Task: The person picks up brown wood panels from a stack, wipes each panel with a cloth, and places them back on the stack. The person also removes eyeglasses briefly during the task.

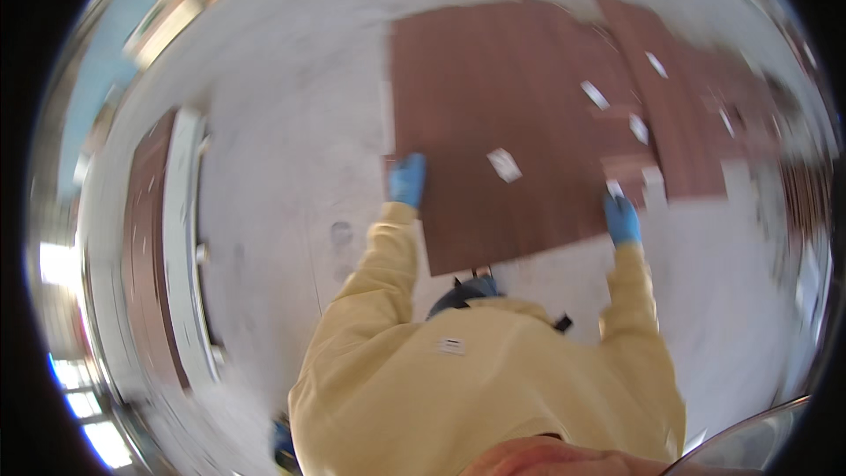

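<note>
Gripping a large brown board (476, 97) in front of the body: left edge in the blue-gloved left hand (406, 180), right edge near the lower corner in the blue-gloved right hand (622, 219). Hands well apart. Visible mid-board: white label (504, 165). To the right: more brown boards (687, 141) on pale floor (291, 123). Cannot tell, through blur, whether resting on anything beneath.
</note>
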Demonstrator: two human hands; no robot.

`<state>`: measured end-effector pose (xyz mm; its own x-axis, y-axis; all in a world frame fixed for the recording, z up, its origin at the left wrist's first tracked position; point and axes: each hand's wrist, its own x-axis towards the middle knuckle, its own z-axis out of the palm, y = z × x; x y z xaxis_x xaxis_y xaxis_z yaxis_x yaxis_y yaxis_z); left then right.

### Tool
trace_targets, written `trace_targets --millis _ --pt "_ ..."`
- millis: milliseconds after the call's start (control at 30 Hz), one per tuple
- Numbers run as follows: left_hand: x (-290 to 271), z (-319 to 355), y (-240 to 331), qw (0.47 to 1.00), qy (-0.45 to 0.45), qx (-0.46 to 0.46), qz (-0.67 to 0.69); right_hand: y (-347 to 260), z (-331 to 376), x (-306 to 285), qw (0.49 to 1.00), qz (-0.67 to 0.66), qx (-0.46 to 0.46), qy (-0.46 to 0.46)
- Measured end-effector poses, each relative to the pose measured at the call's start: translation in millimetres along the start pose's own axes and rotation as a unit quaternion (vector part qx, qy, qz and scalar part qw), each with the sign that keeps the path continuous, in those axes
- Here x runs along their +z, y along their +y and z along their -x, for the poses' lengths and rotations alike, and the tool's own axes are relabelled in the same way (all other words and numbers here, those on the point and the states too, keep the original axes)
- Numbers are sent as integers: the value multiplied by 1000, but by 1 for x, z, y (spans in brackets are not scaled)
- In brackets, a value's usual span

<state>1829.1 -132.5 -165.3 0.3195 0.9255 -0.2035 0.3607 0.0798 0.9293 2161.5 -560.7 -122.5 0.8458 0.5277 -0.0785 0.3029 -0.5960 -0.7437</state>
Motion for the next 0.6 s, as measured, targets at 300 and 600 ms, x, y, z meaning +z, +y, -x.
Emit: trace_targets --millis 300,600 --pt "1 -5 17 989 86 -99 -71 36 -50 35 995 -93 24 -3" --pt "8 -27 24 987 68 -147 -11 31 -103 47 997 35 46 -47"
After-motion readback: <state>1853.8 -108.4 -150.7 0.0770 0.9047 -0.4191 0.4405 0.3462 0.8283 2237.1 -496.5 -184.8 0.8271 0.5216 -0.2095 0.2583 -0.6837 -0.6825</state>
